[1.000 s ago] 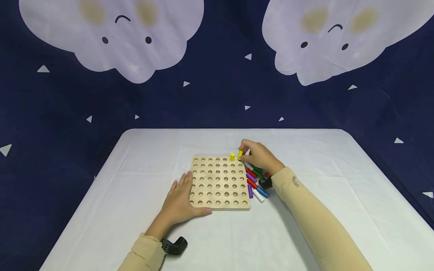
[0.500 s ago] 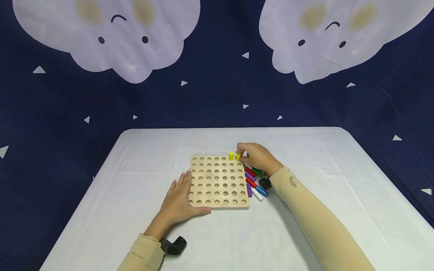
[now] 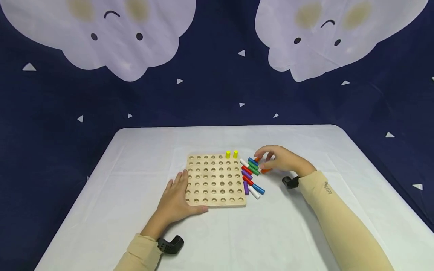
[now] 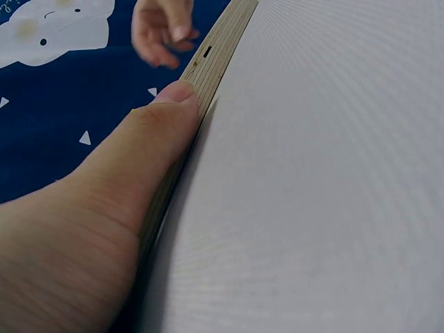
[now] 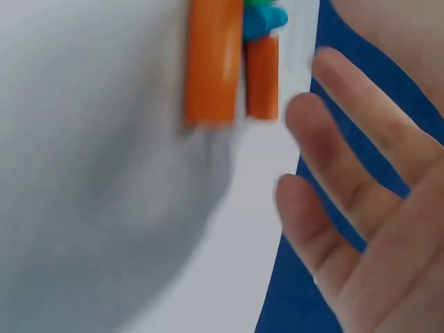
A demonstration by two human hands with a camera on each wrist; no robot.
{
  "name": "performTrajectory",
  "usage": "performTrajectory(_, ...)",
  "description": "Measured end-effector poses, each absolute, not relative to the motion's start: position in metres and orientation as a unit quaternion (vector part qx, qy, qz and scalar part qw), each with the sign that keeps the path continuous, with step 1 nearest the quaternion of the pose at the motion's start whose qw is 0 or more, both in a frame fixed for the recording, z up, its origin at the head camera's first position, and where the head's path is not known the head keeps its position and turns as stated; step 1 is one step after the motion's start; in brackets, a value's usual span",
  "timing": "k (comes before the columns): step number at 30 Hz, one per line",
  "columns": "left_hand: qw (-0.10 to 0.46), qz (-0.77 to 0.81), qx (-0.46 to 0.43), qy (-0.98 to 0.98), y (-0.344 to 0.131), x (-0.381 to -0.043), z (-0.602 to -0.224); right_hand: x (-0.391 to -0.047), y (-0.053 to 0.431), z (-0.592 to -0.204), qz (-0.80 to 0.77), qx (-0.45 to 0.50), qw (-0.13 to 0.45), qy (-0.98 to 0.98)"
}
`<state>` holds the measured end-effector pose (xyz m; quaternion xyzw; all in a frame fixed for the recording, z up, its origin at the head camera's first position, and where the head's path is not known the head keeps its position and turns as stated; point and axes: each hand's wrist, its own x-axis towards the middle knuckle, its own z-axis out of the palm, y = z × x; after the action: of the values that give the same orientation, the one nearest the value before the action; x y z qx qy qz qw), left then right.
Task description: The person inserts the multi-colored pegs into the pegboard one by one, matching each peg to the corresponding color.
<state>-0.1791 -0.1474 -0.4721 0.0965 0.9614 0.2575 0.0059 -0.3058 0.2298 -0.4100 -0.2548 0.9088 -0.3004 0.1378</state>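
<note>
A square wooden pegboard (image 3: 217,206) with rows of round holes lies on the white table. Two yellow pegs, a left one (image 3: 228,154) and a right one (image 3: 235,154), stand upright at its far right corner. My left hand (image 3: 174,199) rests against the board's left side, fingers straight, with its thumb (image 4: 149,132) along the near edge. Over the loose pegs right of the board hovers my right hand (image 3: 283,160), fingers loosely bent and holding nothing. Close to it lie two orange pegs, one larger in the right wrist view (image 5: 214,62) and another orange peg (image 5: 262,80) beyond.
Beside the board's right edge lie several loose pegs, among them a purple peg (image 3: 246,188), a white peg (image 3: 254,192), a blue peg (image 3: 259,189), a red peg (image 3: 246,170) and a green peg (image 3: 254,171). A dark blue cloth (image 3: 217,94) hangs behind the table.
My right hand has set the second yellow peg upright in the corner hole, let go of it and moved right over the loose pegs. My left hand stays on the board.
</note>
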Motion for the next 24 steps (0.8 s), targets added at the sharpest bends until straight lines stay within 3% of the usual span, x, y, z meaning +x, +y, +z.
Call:
performTrajectory(6, 0.001, 0.256, 0.099, 0.962, -0.149, -0.179, -0.471, -0.298, 0.246, -0.421, -0.264, -0.255, 0.155, 0.917)
performTrajectory(18, 0.003, 0.263, 0.097, 0.96, -0.149, -0.179, -0.472, -0.29, 0.243, -0.425, -0.201, -0.241, 0.12, 0.942)
performTrajectory(24, 0.006, 0.259, 0.097, 0.961, -0.148, -0.179, -0.472, -0.287, 0.251, -0.428, -0.235, -0.235, 0.144, 0.932)
